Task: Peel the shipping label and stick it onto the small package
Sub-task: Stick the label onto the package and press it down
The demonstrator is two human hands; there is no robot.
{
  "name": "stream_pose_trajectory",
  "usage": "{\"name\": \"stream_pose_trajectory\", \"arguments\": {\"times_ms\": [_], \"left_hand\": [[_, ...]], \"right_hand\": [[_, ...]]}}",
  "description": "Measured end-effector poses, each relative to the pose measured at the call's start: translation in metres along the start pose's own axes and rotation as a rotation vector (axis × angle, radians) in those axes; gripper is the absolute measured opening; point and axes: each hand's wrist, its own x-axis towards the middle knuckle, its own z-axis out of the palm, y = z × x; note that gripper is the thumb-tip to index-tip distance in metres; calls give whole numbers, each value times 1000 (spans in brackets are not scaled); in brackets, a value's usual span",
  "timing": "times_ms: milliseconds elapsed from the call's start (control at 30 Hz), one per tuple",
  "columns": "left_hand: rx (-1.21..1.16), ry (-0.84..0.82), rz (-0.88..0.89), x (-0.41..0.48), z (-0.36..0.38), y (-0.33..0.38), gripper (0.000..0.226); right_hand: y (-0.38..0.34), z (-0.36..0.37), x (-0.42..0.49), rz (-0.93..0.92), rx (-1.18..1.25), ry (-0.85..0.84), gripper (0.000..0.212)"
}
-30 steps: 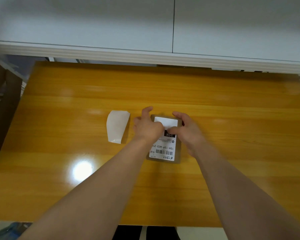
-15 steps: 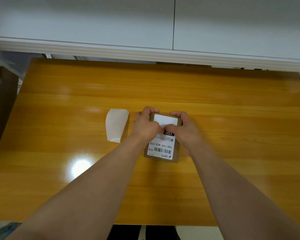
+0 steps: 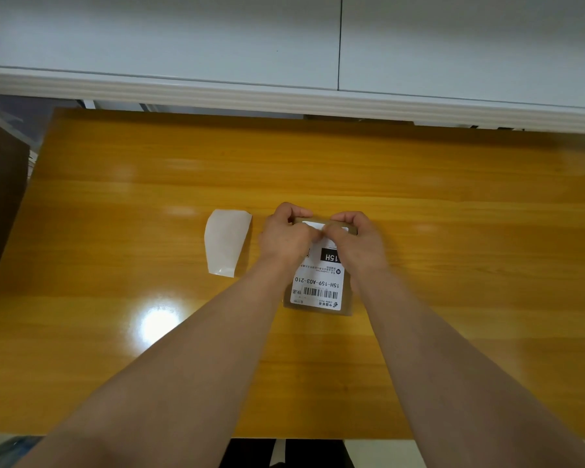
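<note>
A small brown package (image 3: 347,307) lies flat near the middle of the wooden table (image 3: 453,265). A white shipping label (image 3: 318,285) with a barcode and black print covers most of its top face. My left hand (image 3: 286,236) grips the package's far left corner, fingers curled over the far edge. My right hand (image 3: 357,238) grips the far right corner in the same way. The thumbs meet over the label's far end and hide that part of it.
The peeled white backing sheet (image 3: 227,246) lies on the table just left of my left hand. A white cabinet ledge (image 3: 284,96) runs along the table's far side. A dark brown piece of furniture (image 3: 0,204) stands at the left edge.
Both hands have slid toward the far edge of the package and their fingers have curled over it; the thumbs have come together on the label. The package has barely moved.
</note>
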Motion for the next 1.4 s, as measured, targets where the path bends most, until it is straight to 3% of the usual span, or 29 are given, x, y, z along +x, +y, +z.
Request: {"name": "stream_pose_trajectory", "arguments": {"times_ms": [533, 700, 800, 833, 933, 1067, 1267, 1400], "left_hand": [[-235, 46, -119, 5, 0, 6, 12], [-198, 99, -111, -1, -2, 5, 7], [-56, 159, -74, 0, -6, -1, 6], [66, 166, -33, 1, -7, -1, 8], [481, 35, 104, -1, -5, 0, 56], [453, -148, 73, -2, -1, -1, 83], [358, -149, 59, 6, -1, -14, 76], [317, -104, 78, 8, 2, -18, 66]], "right_hand": [[1, 0, 4, -14, 66, -18, 14], [-6, -18, 3, -6, 18, -71, 65], [-9, -27, -1, 36, -3, -100, 67], [-8, -29, -2, 44, -13, -139, 65], [-3, -30, -4, 40, -50, -240, 70], [1, -30, -3, 18, -79, -279, 82], [5, -28, -2, 4, -95, -274, 79], [6, -23, 0, 2, -106, -206, 65]]}}
